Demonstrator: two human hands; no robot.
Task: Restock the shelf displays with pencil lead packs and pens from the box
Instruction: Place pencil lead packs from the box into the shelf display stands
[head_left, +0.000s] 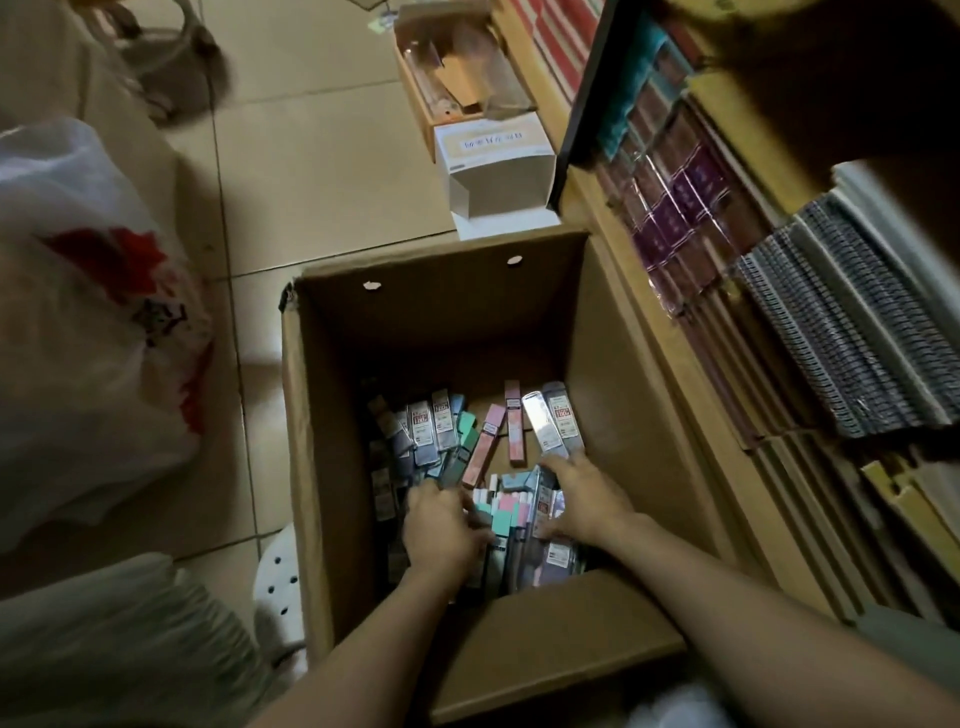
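An open cardboard box (332, 467) stands on the tiled floor against the shelf. Several slim pencil lead packs (441, 431) in blue, teal, pink and clear plastic lie loose on its bottom. Both my hands are down inside the box. My left hand (441, 525) and my right hand (582, 499) close from either side on a bunch of packs (511, 512) standing between them. My fingertips are hidden among the packs.
The wooden shelf (639, 322) on the right holds wrapped notebooks and spiral pads (841, 332). A white carton (498, 171) and another open box (452, 67) sit beyond the cardboard box. At the left lies a white plastic bag (88, 332).
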